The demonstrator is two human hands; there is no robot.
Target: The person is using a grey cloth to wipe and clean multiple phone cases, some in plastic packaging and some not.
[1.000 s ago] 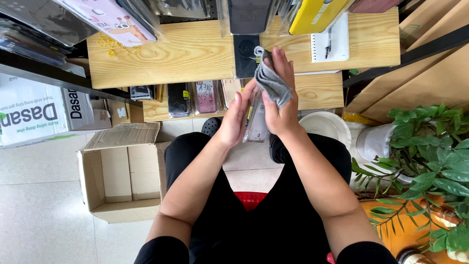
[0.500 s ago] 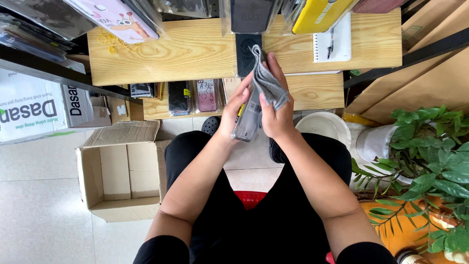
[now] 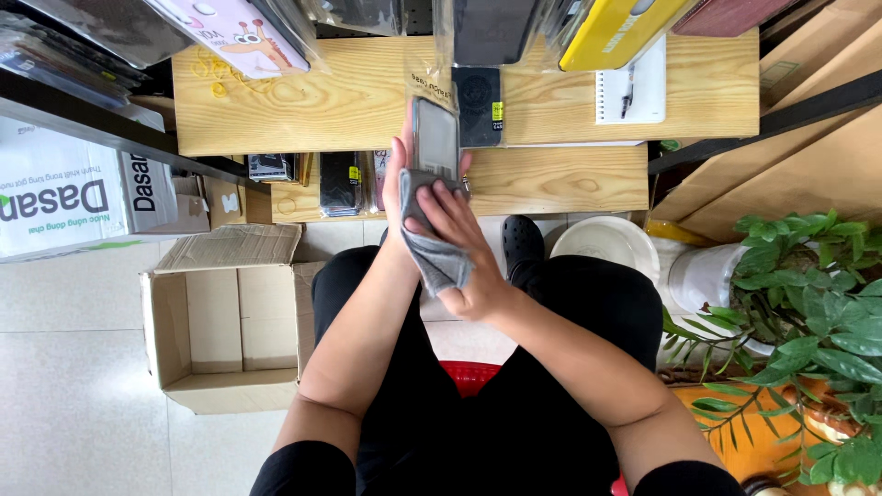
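Observation:
My left hand (image 3: 397,188) holds a clear-packaged phone case (image 3: 435,138) upright in front of me, over my lap. My right hand (image 3: 464,248) grips a grey cloth (image 3: 432,253) and presses it against the lower part of the case. The cloth hangs down between both hands. The wooden desk (image 3: 349,101) lies just beyond the hands, with a black packaged case (image 3: 480,106) right behind the one I hold.
An open cardboard box (image 3: 216,321) stands on the tiled floor at my left. A lower shelf (image 3: 551,179) holds several phone cases. A spiral notebook with a pen (image 3: 629,87) lies on the desk. A potted plant (image 3: 799,303) and a white bucket (image 3: 606,248) sit at the right.
The hands have shifted left and lower, with the cloth dropping from the case's top to its lower part, so the clear package now shows above the cloth.

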